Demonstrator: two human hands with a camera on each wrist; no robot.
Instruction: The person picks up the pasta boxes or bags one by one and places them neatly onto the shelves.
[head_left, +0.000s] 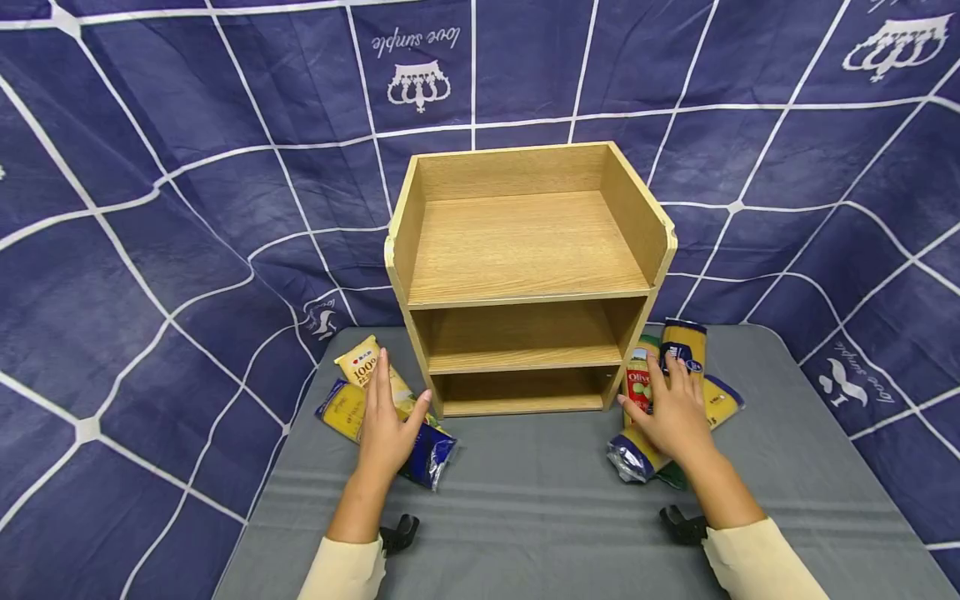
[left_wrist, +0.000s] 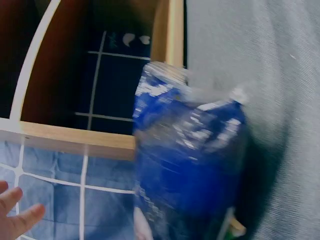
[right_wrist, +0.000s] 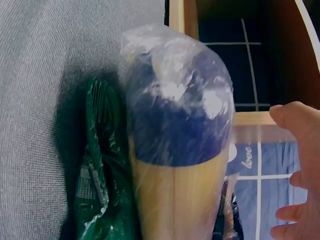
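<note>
My left hand [head_left: 388, 437] is held with straight fingers over two packets left of the shelf. One is a yellow packet marked 100% [head_left: 360, 360]; across it lies a blue and yellow pasta packet [head_left: 433, 454], its shiny blue end filling much of the left wrist view. On the right, my right hand [head_left: 677, 421] hovers, fingers spread, above a pile of packets. The pile has a red and green packet lettered Olive [head_left: 638, 385] and several yellow pasta packets with blue ends [head_left: 686, 335]. In the right wrist view, a clear-wrapped pasta packet [right_wrist: 180, 135] lies beside a green wrapper [right_wrist: 112, 195].
A wooden shelf unit [head_left: 525, 246] with an open top and two compartments stands at the back middle of the grey cloth-covered table [head_left: 525, 500]. Blue cloth [head_left: 187, 375] with white lines hangs behind and at both sides. Black wrist mounts [head_left: 399, 533] show near both sleeves.
</note>
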